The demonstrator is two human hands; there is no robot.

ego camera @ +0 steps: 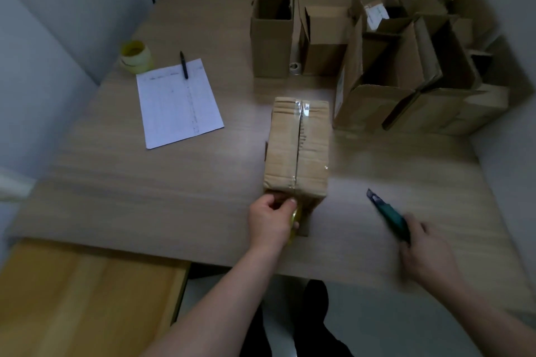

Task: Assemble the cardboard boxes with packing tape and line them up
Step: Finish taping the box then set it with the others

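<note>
Left hand (271,219): at 6 o'clock on the table, fingers curled round a tape roll (295,222), holding it against the near end of the box.
Tape roll: yellowish, mostly hidden behind the left hand, touching the near face of the box.
Right hand (426,249): at 4 o'clock, blurred, gripping the handle of a knife (388,213).
Knife: green body, dark tip pointing toward 11 o'clock, apart from the box; cannot tell whether touching the table.
Box (297,151): closed, lying in the middle of the table, long side running from 6 to 12 o'clock.
Tape (298,136): clear strip along the middle seam of the box, going down over the near edge to the roll.
Table (145,182): light wood grain, carrying all things named.
Open boxes (406,66): group at 1 to 2 o'clock, flaps up, standing close together, some touching.
Tall box (272,32): at 12 o'clock, upright, open on top, just beside another open box.
Small roll (295,68): whitish, between the tall box and its neighbour, on the table.
Paper (178,104): white sheet at 10 o'clock, faint print, not readable.
Pen (184,65): dark, lying across the far edge of the paper.
Second tape roll (135,56): yellow, at 10 o'clock, just beyond the paper corner.
Legs (313,322): dark trousers, below the near table edge at 6 o'clock.
</note>
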